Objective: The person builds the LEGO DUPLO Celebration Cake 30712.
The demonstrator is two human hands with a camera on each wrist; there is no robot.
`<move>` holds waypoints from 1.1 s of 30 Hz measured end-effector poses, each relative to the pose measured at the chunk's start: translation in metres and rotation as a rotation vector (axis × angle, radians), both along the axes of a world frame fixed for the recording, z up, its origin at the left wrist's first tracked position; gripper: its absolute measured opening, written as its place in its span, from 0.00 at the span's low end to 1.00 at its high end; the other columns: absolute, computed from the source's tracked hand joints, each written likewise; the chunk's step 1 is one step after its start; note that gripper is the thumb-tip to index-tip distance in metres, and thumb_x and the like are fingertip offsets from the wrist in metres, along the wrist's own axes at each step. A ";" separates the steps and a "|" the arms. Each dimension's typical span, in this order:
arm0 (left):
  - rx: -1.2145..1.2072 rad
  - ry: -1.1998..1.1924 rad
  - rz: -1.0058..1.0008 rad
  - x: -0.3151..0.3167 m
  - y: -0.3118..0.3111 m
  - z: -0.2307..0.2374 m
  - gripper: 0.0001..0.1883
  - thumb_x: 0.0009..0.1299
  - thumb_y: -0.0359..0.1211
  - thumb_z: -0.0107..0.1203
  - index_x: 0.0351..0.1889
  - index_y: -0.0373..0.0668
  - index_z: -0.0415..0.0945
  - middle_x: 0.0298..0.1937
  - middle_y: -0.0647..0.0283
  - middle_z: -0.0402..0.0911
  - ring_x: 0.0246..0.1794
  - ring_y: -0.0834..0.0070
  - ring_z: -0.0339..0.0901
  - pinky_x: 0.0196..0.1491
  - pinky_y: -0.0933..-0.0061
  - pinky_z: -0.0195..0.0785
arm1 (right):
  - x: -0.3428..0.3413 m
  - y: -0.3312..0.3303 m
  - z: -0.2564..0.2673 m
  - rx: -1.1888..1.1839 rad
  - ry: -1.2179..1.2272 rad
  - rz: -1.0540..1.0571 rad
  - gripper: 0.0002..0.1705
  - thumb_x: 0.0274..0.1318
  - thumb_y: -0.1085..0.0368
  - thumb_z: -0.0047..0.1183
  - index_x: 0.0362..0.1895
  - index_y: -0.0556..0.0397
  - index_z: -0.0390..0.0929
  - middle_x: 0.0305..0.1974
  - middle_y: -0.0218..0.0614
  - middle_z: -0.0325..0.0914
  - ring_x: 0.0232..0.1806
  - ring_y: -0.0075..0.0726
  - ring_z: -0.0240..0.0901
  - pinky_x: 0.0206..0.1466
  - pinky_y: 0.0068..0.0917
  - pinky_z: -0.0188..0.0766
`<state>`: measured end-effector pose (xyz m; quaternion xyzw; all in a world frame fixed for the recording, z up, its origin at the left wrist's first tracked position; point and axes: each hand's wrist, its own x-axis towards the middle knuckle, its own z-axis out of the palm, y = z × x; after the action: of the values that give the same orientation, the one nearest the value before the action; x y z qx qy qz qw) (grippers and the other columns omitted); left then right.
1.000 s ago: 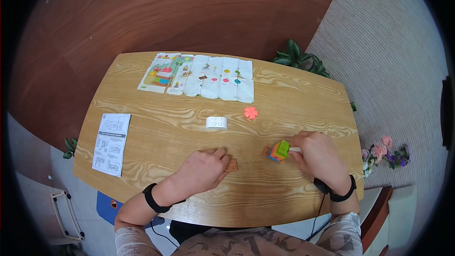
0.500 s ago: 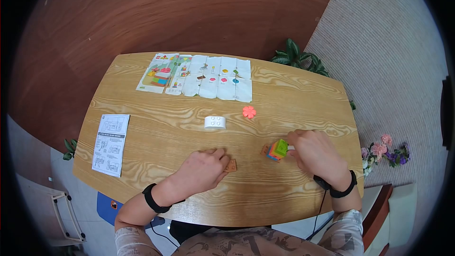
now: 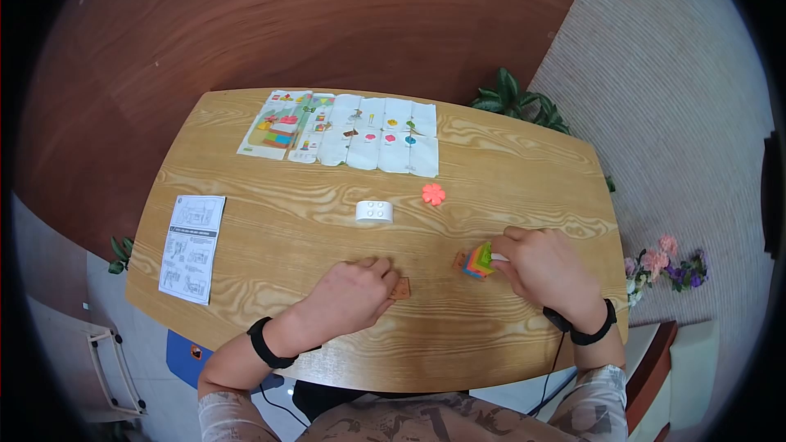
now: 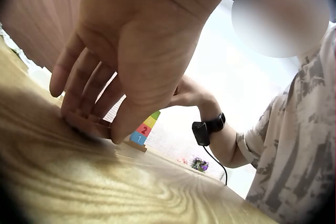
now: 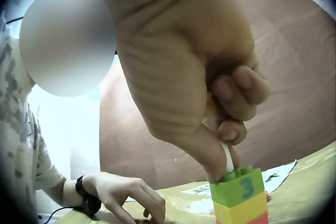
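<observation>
Reddish-brown panelling [image 3: 327, 24] rose behind a pale wood-grained table [image 3: 524, 176], where a person worked on small toy bricks with both hands. The right hand [image 3: 553, 266] pinched a slim white plastic stick [image 5: 229, 159] between thumb and fingers. Directly beneath those fingertips stood a stack of coloured plastic bricks [image 3: 478, 263], blue, red and yellow under a green brick marked 3 [image 5: 245, 187], on a flat brown plastic base [image 3: 459, 261] that stuck out away from the right fingers. The stick's lower end appeared to meet the top of the stack; whether it was seated could not be told. The left hand [image 3: 348, 295] kept thumb and fingers bent about a flat brown plastic brick [image 3: 401, 287], one end jutting from the fingertips toward the stack, well apart from it. Fitting the stick to the stack looked to be the step in hand; the next move seemed to call for a straight, steady push from the right fingers, without tipping the bricks. Beyond the left fingertips lay a white arched plastic brick [image 3: 374, 212] and, farther out between the two hands, a coral plastic flower [image 3: 433, 194]. Past both spread a creased, colourful picture sheet [image 3: 372, 147].
</observation>
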<state>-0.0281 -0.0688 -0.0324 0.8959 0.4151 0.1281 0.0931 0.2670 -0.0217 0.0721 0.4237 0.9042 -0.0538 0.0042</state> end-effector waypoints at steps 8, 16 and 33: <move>-0.054 0.030 0.005 0.000 0.001 -0.002 0.18 0.69 0.39 0.66 0.52 0.38 0.80 0.44 0.56 0.81 0.46 0.58 0.84 0.45 0.60 0.80 | -0.001 0.000 -0.014 0.061 0.056 -0.034 0.08 0.60 0.64 0.65 0.40 0.52 0.83 0.32 0.41 0.79 0.34 0.57 0.81 0.36 0.48 0.75; 0.007 -0.010 0.000 0.000 0.001 -0.002 0.13 0.68 0.37 0.66 0.44 0.40 0.79 0.40 0.58 0.80 0.44 0.62 0.84 0.43 0.62 0.80 | 0.006 -0.007 -0.014 0.077 0.078 -0.038 0.08 0.62 0.63 0.64 0.36 0.52 0.81 0.32 0.42 0.79 0.31 0.56 0.82 0.33 0.48 0.76; -0.044 0.038 0.007 -0.001 0.001 -0.001 0.19 0.69 0.39 0.66 0.53 0.38 0.80 0.45 0.57 0.82 0.47 0.59 0.85 0.46 0.61 0.80 | 0.006 -0.022 -0.035 0.180 0.156 -0.013 0.07 0.59 0.65 0.66 0.38 0.53 0.82 0.31 0.39 0.78 0.30 0.49 0.82 0.31 0.43 0.77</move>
<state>-0.0287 -0.0678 -0.0336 0.8945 0.4225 0.1022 0.1042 0.2728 -0.0441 0.0371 0.4227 0.9002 -0.0052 -0.1044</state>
